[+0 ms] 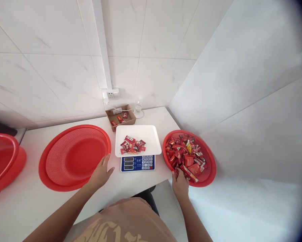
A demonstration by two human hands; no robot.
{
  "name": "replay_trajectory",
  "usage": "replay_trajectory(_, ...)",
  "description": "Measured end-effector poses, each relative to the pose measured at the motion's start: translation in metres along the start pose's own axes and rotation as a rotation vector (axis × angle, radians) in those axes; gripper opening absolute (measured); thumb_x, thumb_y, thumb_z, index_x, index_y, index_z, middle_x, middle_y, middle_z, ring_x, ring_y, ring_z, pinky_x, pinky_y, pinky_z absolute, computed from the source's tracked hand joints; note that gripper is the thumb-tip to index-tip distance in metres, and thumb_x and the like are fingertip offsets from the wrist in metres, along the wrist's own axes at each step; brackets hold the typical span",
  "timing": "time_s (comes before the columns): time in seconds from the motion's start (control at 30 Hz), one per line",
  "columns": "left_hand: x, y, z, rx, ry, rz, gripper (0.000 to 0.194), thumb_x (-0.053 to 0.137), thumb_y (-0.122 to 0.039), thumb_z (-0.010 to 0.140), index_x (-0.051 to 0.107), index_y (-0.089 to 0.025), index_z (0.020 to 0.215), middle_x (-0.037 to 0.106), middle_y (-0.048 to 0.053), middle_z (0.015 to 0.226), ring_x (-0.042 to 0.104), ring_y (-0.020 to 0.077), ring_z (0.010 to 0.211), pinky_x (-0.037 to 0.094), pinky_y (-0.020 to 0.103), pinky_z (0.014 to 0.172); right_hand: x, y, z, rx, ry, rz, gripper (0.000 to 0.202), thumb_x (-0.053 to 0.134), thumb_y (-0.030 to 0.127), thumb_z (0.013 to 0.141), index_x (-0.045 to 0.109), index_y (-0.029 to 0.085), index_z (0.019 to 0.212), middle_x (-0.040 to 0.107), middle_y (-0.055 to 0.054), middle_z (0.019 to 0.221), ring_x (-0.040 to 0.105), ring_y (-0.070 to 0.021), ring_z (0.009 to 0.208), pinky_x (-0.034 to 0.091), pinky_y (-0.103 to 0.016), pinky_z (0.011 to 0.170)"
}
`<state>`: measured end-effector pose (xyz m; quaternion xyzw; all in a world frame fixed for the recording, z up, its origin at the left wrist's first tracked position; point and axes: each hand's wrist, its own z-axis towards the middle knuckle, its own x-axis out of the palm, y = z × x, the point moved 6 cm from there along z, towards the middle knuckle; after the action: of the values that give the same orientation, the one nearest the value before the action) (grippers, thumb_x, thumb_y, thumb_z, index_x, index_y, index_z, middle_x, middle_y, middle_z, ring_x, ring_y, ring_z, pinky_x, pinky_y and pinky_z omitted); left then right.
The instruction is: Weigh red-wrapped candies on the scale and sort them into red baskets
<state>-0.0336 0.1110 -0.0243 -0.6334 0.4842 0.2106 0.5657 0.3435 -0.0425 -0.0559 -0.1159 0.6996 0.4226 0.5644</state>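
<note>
My left hand [101,173] is open, its fingers apart, at the right front rim of a red plastic basket [48,171] with nothing inside. At the front left rim of a second red basket [211,169], my right hand [181,184] has its fingers curled down among red snack packets [188,159]; what they grip is partly hidden. Between the baskets stands a digital scale [138,163] with a blue keypad panel. Its white tray [151,137] carries a small pile of red wrapped snacks [133,145].
Behind the scale sits a small cardboard box [112,117] with a few red packets. A clear glass [138,107] stands beside it, near a white cable and a wall socket [111,95]. Another red basket [4,168] is at the far left. Walls bound the back and right.
</note>
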Motion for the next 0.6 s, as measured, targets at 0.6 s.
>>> replay_trajectory(0.6, 0.008, -0.095, 0.109, 0.288, 0.143, 0.229, 0.042, 0.051, -0.009, 0.069, 0.06, -0.025, 0.107, 0.058, 0.01, 0.115, 0.05, 0.0283, 0.107, 0.044, 0.037, 0.083, 0.009, -0.006, -0.004, -0.091, -0.011, -0.046, 0.045, 0.031, 0.041, 0.085, 0.055, 0.015, 0.112, 0.064, -0.015, 0.112, 0.054, -0.0267, 0.109, 0.024, -0.046, 0.103)
